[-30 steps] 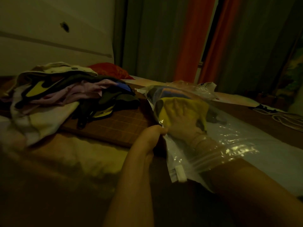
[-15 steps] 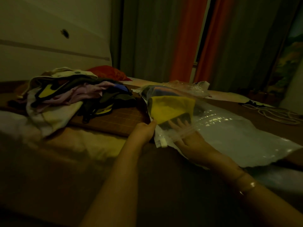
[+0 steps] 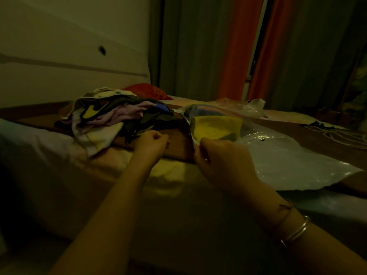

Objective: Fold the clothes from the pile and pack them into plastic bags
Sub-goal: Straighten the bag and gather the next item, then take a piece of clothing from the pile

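Plastic bag (image 3: 278, 155): laid flat on the bed (image 3: 178, 195), its mouth turned toward the person, probably so that it can be filled and sealed from the near edge without being lifted.

Bag contents: a folded yellow garment (image 3: 215, 127) is seen through the clear film, pushed toward the far end, with darker and blue cloth behind it; room appears to be left near the mouth for closing.

Right hand (image 3: 222, 159): curled at the near left corner of the bag, where the opening lies. A pinch on the edge is suggested, most likely to start the seal, but the fingertips are hidden behind the knuckles, so the grip itself cannot be told.

Left hand (image 3: 152, 144): held just beside the bag and apart from it, fingers curled in toward the thumb. Nothing is visibly held, though the dim light does not allow certainty.

Clothes pile (image 3: 119, 120): heaped loosely on the bed to the left of the bag, within easy reach of the left hand, evidently so that the next piece can be drawn without shifting position. Much is judged to remain unfolded.

Spare bags (image 3: 244, 106): crumpled clear plastic lies beyond the filled bag, near the curtains (image 3: 234, 46).

Cord (image 3: 341, 135): coiled at the far right of the bed, well apart from the work.
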`<state>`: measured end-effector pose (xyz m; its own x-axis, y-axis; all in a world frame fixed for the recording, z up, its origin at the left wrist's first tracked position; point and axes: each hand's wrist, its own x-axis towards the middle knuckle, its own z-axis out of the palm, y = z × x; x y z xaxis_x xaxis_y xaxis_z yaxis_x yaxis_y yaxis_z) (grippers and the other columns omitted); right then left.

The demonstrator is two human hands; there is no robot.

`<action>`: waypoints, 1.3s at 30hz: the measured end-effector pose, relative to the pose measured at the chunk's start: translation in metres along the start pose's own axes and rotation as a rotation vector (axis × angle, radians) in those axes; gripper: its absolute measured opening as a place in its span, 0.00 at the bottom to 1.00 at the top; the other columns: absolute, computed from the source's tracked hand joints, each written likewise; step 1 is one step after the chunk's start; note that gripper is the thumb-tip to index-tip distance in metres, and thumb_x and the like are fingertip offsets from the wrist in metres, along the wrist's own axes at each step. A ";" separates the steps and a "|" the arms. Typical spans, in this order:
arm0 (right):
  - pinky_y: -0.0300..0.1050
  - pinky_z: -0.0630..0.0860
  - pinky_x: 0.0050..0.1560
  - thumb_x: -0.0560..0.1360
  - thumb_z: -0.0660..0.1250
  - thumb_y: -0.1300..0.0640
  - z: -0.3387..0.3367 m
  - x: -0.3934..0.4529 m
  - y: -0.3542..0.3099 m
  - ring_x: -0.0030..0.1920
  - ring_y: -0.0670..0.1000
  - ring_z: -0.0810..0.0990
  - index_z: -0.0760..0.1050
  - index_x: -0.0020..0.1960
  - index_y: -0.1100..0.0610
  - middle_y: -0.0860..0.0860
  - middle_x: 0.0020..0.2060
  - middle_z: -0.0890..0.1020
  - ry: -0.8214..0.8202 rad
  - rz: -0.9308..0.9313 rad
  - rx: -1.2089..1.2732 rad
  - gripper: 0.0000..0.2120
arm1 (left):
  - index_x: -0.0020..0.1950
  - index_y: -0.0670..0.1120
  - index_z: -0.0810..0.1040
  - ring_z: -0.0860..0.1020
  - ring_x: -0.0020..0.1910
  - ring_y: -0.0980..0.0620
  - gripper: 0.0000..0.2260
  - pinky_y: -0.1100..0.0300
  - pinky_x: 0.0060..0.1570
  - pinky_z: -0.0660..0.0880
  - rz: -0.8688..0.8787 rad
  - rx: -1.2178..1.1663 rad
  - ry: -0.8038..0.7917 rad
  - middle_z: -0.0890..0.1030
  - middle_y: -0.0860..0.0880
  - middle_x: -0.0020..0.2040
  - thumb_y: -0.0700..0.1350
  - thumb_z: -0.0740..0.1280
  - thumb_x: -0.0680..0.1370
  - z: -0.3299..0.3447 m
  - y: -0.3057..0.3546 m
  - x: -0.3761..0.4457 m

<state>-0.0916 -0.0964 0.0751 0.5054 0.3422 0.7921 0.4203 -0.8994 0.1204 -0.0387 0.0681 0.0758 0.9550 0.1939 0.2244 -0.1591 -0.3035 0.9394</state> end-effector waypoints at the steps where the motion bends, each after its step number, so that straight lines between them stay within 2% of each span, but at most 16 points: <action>1: 0.37 0.59 0.21 0.76 0.56 0.51 0.006 0.006 -0.008 0.20 0.46 0.65 0.70 0.32 0.54 0.45 0.22 0.68 0.007 -0.008 0.012 0.16 | 0.39 0.44 0.76 0.71 0.36 0.54 0.11 0.60 0.34 0.66 -0.020 -0.019 0.029 0.76 0.47 0.39 0.43 0.61 0.80 -0.009 -0.003 0.003; 4: 0.38 0.60 0.20 0.76 0.61 0.54 0.031 0.023 -0.031 0.20 0.46 0.65 0.70 0.35 0.55 0.45 0.23 0.67 0.020 -0.001 0.059 0.11 | 0.43 0.42 0.76 0.68 0.31 0.52 0.08 0.59 0.30 0.63 -0.082 -0.033 0.118 0.75 0.46 0.38 0.41 0.60 0.80 -0.035 -0.020 0.009; 6: 0.42 0.64 0.23 0.78 0.61 0.54 0.051 0.032 -0.045 0.24 0.48 0.68 0.71 0.43 0.56 0.46 0.26 0.69 -0.060 0.024 0.110 0.07 | 0.45 0.42 0.77 0.69 0.32 0.51 0.08 0.59 0.32 0.63 -0.123 -0.046 0.172 0.77 0.44 0.41 0.40 0.60 0.79 -0.049 -0.036 0.014; 8: 0.47 0.68 0.28 0.79 0.59 0.52 0.075 0.040 -0.056 0.29 0.51 0.73 0.70 0.50 0.56 0.49 0.31 0.73 -0.168 0.072 0.209 0.08 | 0.47 0.42 0.77 0.75 0.42 0.46 0.06 0.59 0.40 0.67 -0.172 -0.066 0.228 0.81 0.42 0.47 0.40 0.61 0.78 -0.064 -0.050 0.020; 9: 0.48 0.70 0.30 0.79 0.59 0.52 0.088 0.045 -0.060 0.32 0.52 0.74 0.70 0.49 0.56 0.50 0.33 0.75 -0.201 0.110 0.253 0.08 | 0.49 0.41 0.78 0.76 0.49 0.44 0.06 0.58 0.44 0.69 -0.197 -0.072 0.255 0.81 0.41 0.51 0.40 0.61 0.78 -0.073 -0.056 0.025; 12: 0.52 0.76 0.39 0.77 0.61 0.55 0.125 0.067 -0.067 0.39 0.53 0.77 0.71 0.47 0.57 0.52 0.39 0.77 -0.280 0.331 0.446 0.06 | 0.53 0.41 0.78 0.75 0.55 0.41 0.08 0.52 0.53 0.73 -0.208 -0.125 0.354 0.79 0.41 0.54 0.40 0.61 0.78 -0.099 -0.066 0.035; 15: 0.51 0.77 0.47 0.75 0.63 0.59 0.164 0.090 -0.067 0.45 0.51 0.77 0.74 0.49 0.57 0.49 0.42 0.76 -0.322 0.566 0.677 0.04 | 0.52 0.41 0.77 0.74 0.50 0.45 0.07 0.53 0.49 0.72 -0.153 -0.180 0.423 0.77 0.45 0.53 0.37 0.60 0.78 -0.114 -0.085 0.038; 18: 0.43 0.74 0.42 0.76 0.62 0.61 0.204 0.112 -0.061 0.44 0.50 0.75 0.75 0.52 0.57 0.51 0.44 0.76 -0.304 0.648 0.773 0.07 | 0.56 0.40 0.77 0.74 0.48 0.45 0.09 0.56 0.44 0.68 -0.186 -0.182 0.383 0.78 0.43 0.54 0.38 0.62 0.78 -0.117 -0.110 0.057; 21: 0.43 0.73 0.37 0.76 0.60 0.63 0.242 0.137 -0.054 0.40 0.51 0.75 0.73 0.55 0.55 0.56 0.48 0.77 -0.266 0.728 0.886 0.09 | 0.56 0.41 0.77 0.75 0.45 0.49 0.09 0.57 0.41 0.70 -0.158 -0.190 0.383 0.77 0.46 0.52 0.39 0.61 0.78 -0.117 -0.114 0.087; 24: 0.39 0.70 0.31 0.78 0.58 0.64 0.277 0.165 -0.048 0.35 0.49 0.73 0.69 0.66 0.54 0.56 0.51 0.74 -0.307 0.770 0.980 0.17 | 0.51 0.44 0.78 0.72 0.39 0.55 0.08 0.58 0.41 0.72 -0.156 -0.217 0.337 0.75 0.51 0.45 0.38 0.60 0.79 -0.112 -0.123 0.115; 27: 0.38 0.74 0.36 0.80 0.58 0.63 0.304 0.187 -0.046 0.44 0.50 0.75 0.66 0.71 0.55 0.56 0.58 0.73 -0.371 0.811 1.077 0.20 | 0.44 0.48 0.79 0.74 0.40 0.52 0.11 0.54 0.46 0.76 -0.209 -0.286 0.294 0.77 0.51 0.43 0.37 0.59 0.79 -0.102 -0.139 0.137; 30: 0.42 0.74 0.46 0.80 0.57 0.63 0.320 0.198 -0.043 0.58 0.57 0.75 0.69 0.69 0.60 0.59 0.64 0.73 -0.379 0.891 1.079 0.18 | 0.46 0.51 0.79 0.75 0.42 0.52 0.12 0.62 0.37 0.72 -0.184 -0.282 0.263 0.77 0.51 0.42 0.37 0.59 0.79 -0.090 -0.149 0.151; 32: 0.48 0.73 0.53 0.80 0.58 0.64 0.322 0.202 -0.039 0.59 0.60 0.75 0.72 0.66 0.64 0.60 0.62 0.75 -0.366 0.949 1.073 0.15 | 0.50 0.52 0.78 0.75 0.44 0.52 0.13 0.65 0.34 0.68 -0.152 -0.278 0.234 0.78 0.50 0.45 0.37 0.59 0.79 -0.079 -0.149 0.154; 34: 0.50 0.74 0.57 0.80 0.58 0.64 0.317 0.203 -0.033 0.57 0.59 0.76 0.76 0.61 0.63 0.60 0.59 0.77 -0.301 0.986 1.086 0.13 | 0.52 0.53 0.78 0.76 0.53 0.49 0.13 0.66 0.37 0.70 -0.129 -0.280 0.210 0.79 0.48 0.54 0.37 0.59 0.79 -0.069 -0.149 0.158; 36: 0.53 0.76 0.58 0.79 0.60 0.63 0.307 0.200 -0.025 0.57 0.58 0.77 0.79 0.56 0.60 0.57 0.55 0.79 -0.175 1.040 1.141 0.10 | 0.56 0.54 0.78 0.76 0.53 0.50 0.13 0.66 0.39 0.74 -0.101 -0.248 0.171 0.77 0.50 0.58 0.39 0.60 0.80 -0.058 -0.147 0.155; 39: 0.51 0.77 0.56 0.79 0.63 0.63 0.275 0.189 -0.017 0.54 0.56 0.78 0.78 0.57 0.62 0.56 0.50 0.79 -0.042 1.029 1.167 0.09 | 0.56 0.64 0.78 0.75 0.57 0.46 0.14 0.53 0.56 0.76 -0.068 -0.135 0.120 0.77 0.52 0.58 0.47 0.60 0.77 -0.041 -0.145 0.146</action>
<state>0.2041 0.0589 0.0582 0.9454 -0.2414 0.2189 0.2139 -0.0473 -0.9757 0.1131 0.1789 -0.0173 0.9291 0.3222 0.1814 -0.1355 -0.1597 0.9778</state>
